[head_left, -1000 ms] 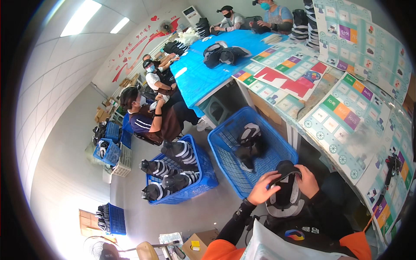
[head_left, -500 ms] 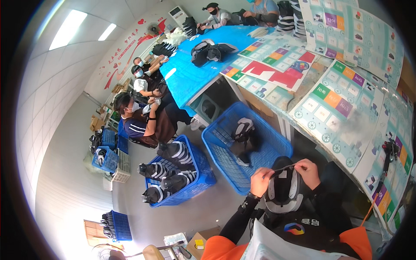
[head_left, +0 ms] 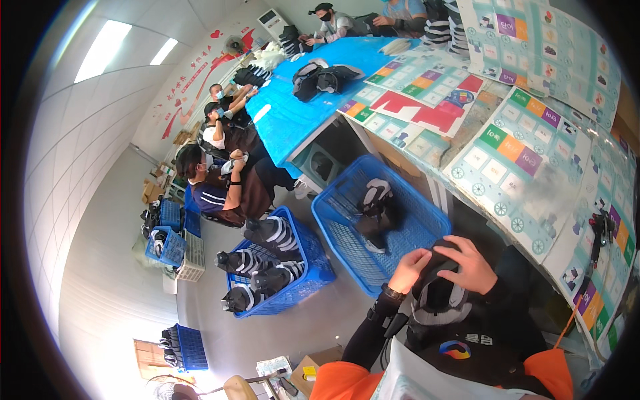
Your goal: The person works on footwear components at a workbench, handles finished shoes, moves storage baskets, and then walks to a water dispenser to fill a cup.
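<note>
In my lap lies a black-and-grey cap (head_left: 432, 293), its hollow inner side up and a pale grey band round its rim. My left hand (head_left: 408, 272) pinches its far left edge between thumb and fingers. Spread over the far right edge, my right hand (head_left: 469, 265) grips it with curved fingers and covers part of it. A blue plastic basket (head_left: 333, 220) stands just beyond my hands, with a few black-and-grey pieces (head_left: 375, 207) inside.
Left of it, another blue basket (head_left: 320, 257) holds nested stacks of caps (head_left: 270, 233). A table covered with printed sheets (head_left: 480, 193) runs along my right, a hand tool (head_left: 598, 233) on it. Several people sit round the blue-topped table (head_left: 280, 127). A cardboard box (head_left: 313, 367) is near my left.
The dark strap stretched between both hands is no longer visible there. My right hand has spread over the cap's far edge, and my left hand has shifted slightly right and up.
</note>
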